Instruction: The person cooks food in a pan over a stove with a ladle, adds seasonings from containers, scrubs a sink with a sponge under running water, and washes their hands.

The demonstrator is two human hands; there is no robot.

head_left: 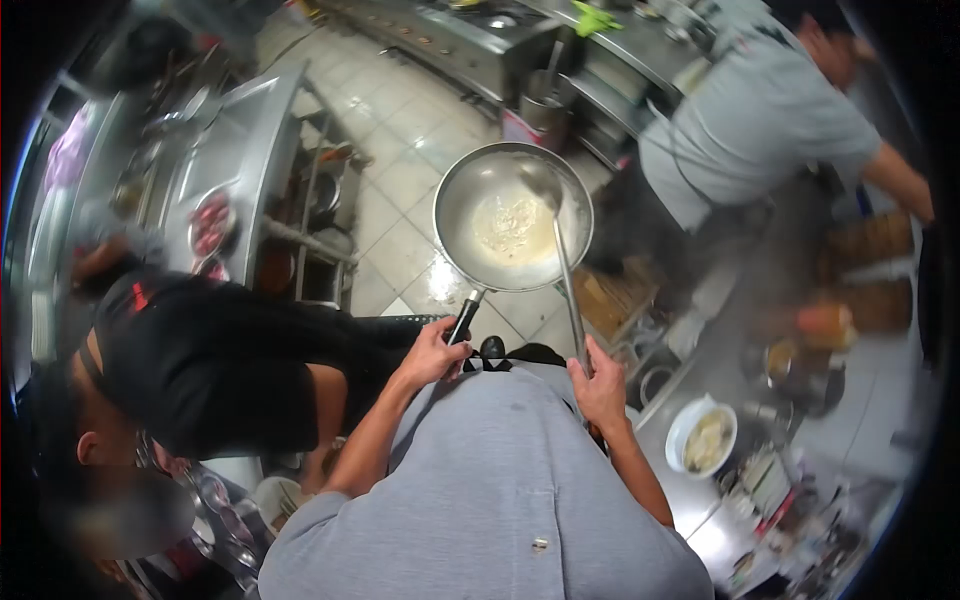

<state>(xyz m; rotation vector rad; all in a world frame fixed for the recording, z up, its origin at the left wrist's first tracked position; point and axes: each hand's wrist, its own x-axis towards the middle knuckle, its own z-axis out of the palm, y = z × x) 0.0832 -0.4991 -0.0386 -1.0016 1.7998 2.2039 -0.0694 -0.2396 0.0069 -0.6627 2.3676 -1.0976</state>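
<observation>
My left hand [435, 354] is wrapped round the black handle of a wide steel frying pan [463, 262], which hangs out in front of my body above the tiled floor. A pale, creamy liquid with small bits [512, 228] lies in the bottom of the pan. The long metal handle of a ladle [568, 275] runs down from the pan into my right hand [599, 384], whose fingers are closed on it. The ladle's round bowl rests inside the pan near the far right wall.
On my left a person in black [230, 375] leans close, beside a steel table [235, 140] holding a bowl of red pieces [211, 224]. Another person in grey [760, 130] stands at the right. A white bowl [701, 436] sits on the right counter. A stove [450, 45] stands ahead.
</observation>
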